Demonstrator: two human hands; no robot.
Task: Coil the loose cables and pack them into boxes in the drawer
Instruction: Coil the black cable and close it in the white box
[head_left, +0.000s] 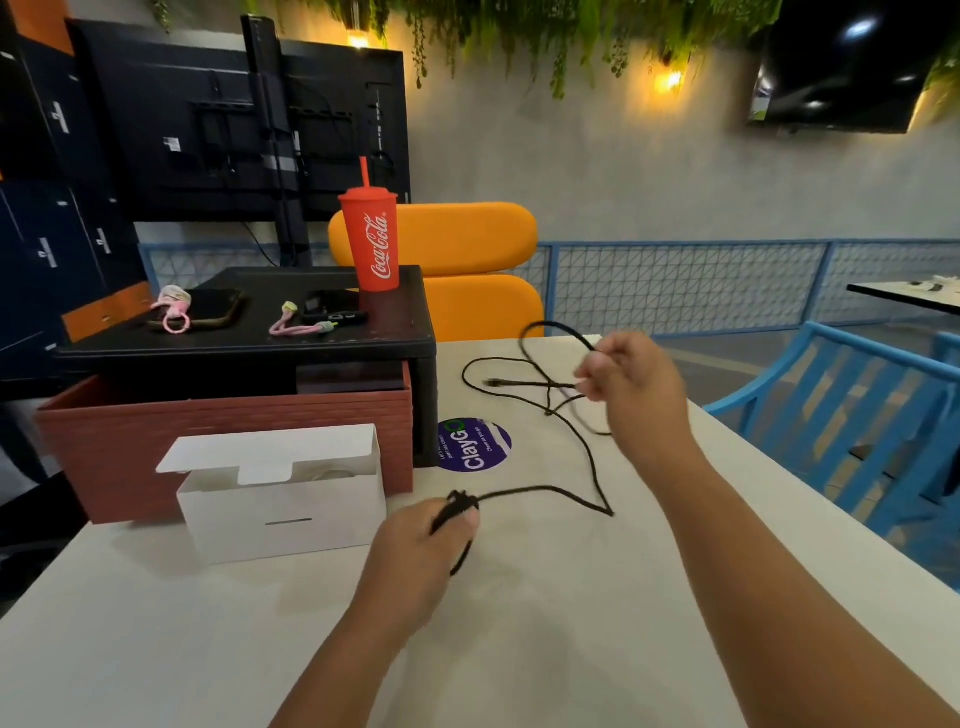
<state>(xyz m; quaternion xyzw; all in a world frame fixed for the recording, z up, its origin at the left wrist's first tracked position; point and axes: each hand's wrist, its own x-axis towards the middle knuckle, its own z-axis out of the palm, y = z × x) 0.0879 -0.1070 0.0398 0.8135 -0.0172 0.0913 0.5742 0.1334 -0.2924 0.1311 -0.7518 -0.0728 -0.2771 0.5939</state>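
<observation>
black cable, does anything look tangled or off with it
Yes, somewhat. The black cable sprawls over the white table in loose loops that cross each other near the right hand, and it has a sharp kink partway to the left hand, which grips a small coil. No damage shows.

Person, head view: left hand (415, 551) and right hand (631, 374) bare; left forearm (363, 639) and right forearm (753, 545) bare up to the frame edge; left thumbnail (470, 517) short, pale; right hand motion-blurred, finger detail illegible.
</observation>
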